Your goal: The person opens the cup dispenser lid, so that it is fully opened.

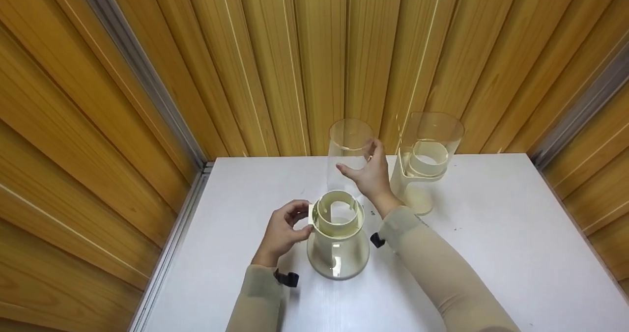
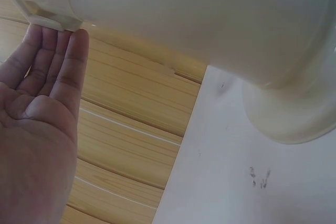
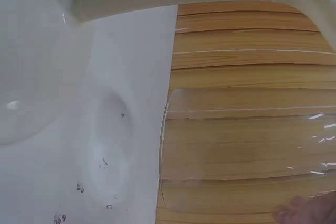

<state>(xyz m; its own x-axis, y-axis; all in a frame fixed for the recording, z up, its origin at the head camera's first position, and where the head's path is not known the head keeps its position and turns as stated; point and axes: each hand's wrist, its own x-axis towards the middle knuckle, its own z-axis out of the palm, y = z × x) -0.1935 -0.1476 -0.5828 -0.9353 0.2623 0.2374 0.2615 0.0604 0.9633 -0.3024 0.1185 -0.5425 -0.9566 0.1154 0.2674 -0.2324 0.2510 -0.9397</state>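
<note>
Cream stand (image 1: 339, 246) vertical, ring (image 1: 338, 228) upward

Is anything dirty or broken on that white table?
A little dirty: the left wrist view shows small dark smudges on the white tabletop, near the cream stand's round base. They stand out against the white. I see nothing broken.

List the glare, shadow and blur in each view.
Head: a bright highlight on the cream stand low on its front, faint soft shadows on the table; left wrist: the stand looks hazy and soft, while creases show on the left hand; right wrist: small white glints toward the right end of the clear cylinder, the stand's edges soft.
</note>
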